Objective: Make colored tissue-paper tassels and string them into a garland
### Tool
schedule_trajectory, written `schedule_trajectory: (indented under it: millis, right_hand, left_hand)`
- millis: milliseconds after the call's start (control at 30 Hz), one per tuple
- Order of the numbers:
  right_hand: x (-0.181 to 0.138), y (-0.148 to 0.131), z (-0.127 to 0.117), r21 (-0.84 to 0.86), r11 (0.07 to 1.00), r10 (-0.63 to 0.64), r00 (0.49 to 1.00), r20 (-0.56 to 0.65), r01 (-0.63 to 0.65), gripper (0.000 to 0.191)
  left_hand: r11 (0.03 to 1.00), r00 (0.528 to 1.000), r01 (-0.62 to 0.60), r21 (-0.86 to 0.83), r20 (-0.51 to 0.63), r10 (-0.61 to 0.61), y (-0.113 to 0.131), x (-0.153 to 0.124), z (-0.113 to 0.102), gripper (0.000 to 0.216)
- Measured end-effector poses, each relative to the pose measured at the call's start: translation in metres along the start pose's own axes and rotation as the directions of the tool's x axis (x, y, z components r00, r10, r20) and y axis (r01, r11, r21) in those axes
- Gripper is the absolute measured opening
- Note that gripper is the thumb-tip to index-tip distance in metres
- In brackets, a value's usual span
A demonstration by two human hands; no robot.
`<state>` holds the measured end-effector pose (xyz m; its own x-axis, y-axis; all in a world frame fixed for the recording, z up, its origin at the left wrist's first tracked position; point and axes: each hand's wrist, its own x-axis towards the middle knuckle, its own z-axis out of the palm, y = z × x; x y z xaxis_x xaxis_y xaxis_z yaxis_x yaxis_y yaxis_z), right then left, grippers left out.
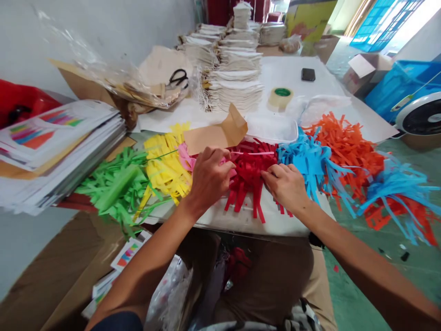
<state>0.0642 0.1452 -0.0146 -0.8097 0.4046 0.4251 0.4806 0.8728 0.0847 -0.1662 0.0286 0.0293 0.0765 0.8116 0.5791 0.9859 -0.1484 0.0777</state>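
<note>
A rectangular white-topped table (212, 219) carries rows of stacked off-white bundles (236, 92). Nearer lie thin-stripped paper-like fringes: orange (344, 147), green (117, 184), yellow (168, 168), with the dark red fringe (250, 172) between the hands. The left hand (212, 174) has a narrow grip, closed on bright pink paper-like strips (186, 157). The right hand's (286, 183) grip is narrow, touching the dark red fringe's right edge; whether it pinches anything, I cannot tell. Beyond sits a round cream tape roll (280, 99).

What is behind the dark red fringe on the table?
A white tray, with brown paper to its left. The dark red fringe covers the tabletop beneath it, so anything there is hidden.
</note>
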Motion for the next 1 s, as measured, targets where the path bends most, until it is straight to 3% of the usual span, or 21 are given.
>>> schedule_trajectory:
  millis: [200,267,367,467,533,633,767,1000]
  right_hand:
    - [0.01,0.008,-0.01,0.078,0.997,0.002,0.999,-0.047,0.001,0.024]
    - [0.016,0.012,-0.013,0.216,0.975,0.065,0.994,-0.083,-0.045,0.017]
    - [0.026,0.018,-0.02,0.557,0.821,0.192,0.979,-0.067,-0.123,0.009]
    - [0.036,0.024,-0.029,0.684,0.705,0.26,0.966,-0.004,-0.187,0.01]
    - [0.041,0.025,-0.033,0.676,0.705,0.29,0.957,-0.001,-0.213,0.011]
    - [0.046,0.023,-0.037,0.6,0.783,0.237,0.971,-0.04,-0.167,0.008]
    - [0.045,0.017,-0.035,0.443,0.888,0.165,0.985,-0.055,-0.124,0.007]
    - [0.042,0.017,-0.03,0.345,0.931,0.145,0.988,-0.062,-0.115,0.009]
  left_hand:
    - [0.991,0.999,0.033,-0.13,-0.002,-0.033,0.01,-0.019,0.001,0.022]
    - [0.981,0.998,0.061,-0.185,-0.003,-0.063,0.012,-0.021,0.004,0.023]
    - [0.951,0.991,0.124,-0.282,-0.016,-0.134,0.015,-0.019,0.01,0.026]
    - [0.887,0.964,0.235,-0.398,-0.018,-0.264,0.016,-0.014,0.015,0.027]
    - [0.817,0.933,0.319,-0.48,0.007,-0.36,0.017,-0.01,0.018,0.026]
    - [0.747,0.9,0.39,-0.538,0.05,-0.434,0.018,-0.004,0.022,0.019]
    - [0.749,0.906,0.38,-0.544,0.053,-0.421,0.018,0.005,0.026,0.022]
    - [0.672,0.903,0.358,-0.648,0.058,-0.425,0.012,0.012,0.032,0.041]
